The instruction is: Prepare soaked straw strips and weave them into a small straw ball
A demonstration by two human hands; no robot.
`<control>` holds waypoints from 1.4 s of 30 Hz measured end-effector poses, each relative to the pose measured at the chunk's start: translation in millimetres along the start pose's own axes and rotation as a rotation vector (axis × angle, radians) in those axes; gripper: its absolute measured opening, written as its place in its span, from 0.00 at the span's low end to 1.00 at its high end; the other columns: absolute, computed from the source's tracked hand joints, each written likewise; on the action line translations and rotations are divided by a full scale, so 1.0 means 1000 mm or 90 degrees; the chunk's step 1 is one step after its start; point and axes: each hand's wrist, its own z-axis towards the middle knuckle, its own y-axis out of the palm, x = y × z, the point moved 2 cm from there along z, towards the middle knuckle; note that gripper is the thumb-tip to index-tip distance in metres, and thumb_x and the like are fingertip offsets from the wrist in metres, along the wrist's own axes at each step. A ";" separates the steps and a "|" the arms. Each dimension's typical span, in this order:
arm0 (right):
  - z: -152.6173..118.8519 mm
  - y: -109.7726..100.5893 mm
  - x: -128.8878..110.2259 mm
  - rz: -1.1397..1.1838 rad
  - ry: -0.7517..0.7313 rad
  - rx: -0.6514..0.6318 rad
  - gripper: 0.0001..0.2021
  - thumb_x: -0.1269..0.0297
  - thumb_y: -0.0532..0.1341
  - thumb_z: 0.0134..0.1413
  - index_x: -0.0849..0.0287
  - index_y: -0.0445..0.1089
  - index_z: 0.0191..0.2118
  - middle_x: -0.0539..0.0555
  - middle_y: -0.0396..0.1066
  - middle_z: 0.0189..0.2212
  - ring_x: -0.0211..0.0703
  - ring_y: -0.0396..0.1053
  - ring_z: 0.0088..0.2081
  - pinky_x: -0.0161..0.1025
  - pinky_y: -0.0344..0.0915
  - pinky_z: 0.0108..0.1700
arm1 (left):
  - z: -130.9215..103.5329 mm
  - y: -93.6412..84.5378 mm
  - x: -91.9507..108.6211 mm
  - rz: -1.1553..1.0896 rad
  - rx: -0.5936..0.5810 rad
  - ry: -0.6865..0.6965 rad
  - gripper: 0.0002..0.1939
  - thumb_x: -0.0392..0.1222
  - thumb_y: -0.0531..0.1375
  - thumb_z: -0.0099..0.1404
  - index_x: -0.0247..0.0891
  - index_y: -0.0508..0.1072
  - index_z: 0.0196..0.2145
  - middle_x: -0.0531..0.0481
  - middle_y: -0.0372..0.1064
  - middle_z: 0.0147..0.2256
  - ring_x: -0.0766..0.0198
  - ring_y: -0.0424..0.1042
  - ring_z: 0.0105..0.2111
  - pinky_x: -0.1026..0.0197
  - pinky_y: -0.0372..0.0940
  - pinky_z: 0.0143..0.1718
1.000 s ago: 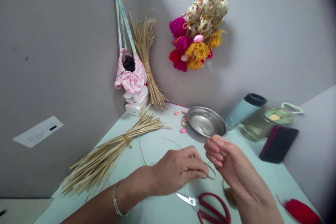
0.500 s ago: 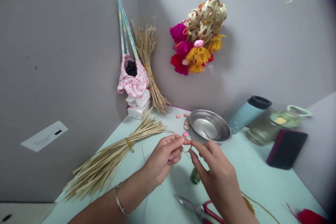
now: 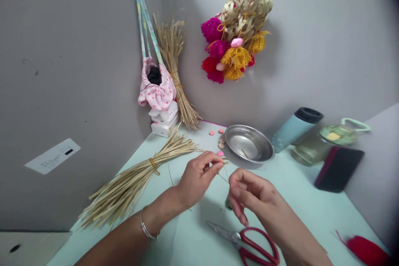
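Observation:
Above the table, my left hand (image 3: 199,176) is closed in a pinch on a short tan straw strip (image 3: 226,161), whose end sticks out past the fingertips. A thin thread (image 3: 223,178) runs from there to my right hand (image 3: 252,195), whose thumb and forefinger are closed on it while the other fingers curl loosely. Below the right hand, a small green object (image 3: 228,204) is mostly hidden by the fingers. Red-handled scissors (image 3: 246,243) lie closer to me, under the right wrist. A bright pink bead (image 3: 220,153) lies just beyond my left fingertips.
A metal bowl (image 3: 249,143) stands behind my hands with several pink beads beside it. Straw bundles lie at left (image 3: 137,178) and lean in the corner (image 3: 176,75). Right are a blue tumbler (image 3: 294,131), green bottle (image 3: 324,143), phone (image 3: 339,169) and red yarn (image 3: 366,249). Tasselled woven balls (image 3: 240,29) hang above.
My hands have moved apart: the right came down and towards me with the thread, and the left turned over with the straw strip. More of the scissors' handles shows now.

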 end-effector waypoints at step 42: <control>0.007 -0.009 0.016 -0.813 -0.379 0.394 0.12 0.61 0.53 0.68 0.54 0.72 0.37 0.50 0.67 0.27 0.37 0.65 0.22 0.35 0.54 0.24 | -0.004 0.018 -0.007 -0.430 -0.025 -0.269 0.12 0.46 0.64 0.62 0.34 0.69 0.34 0.57 0.61 0.26 0.77 0.43 0.18 0.66 0.38 0.20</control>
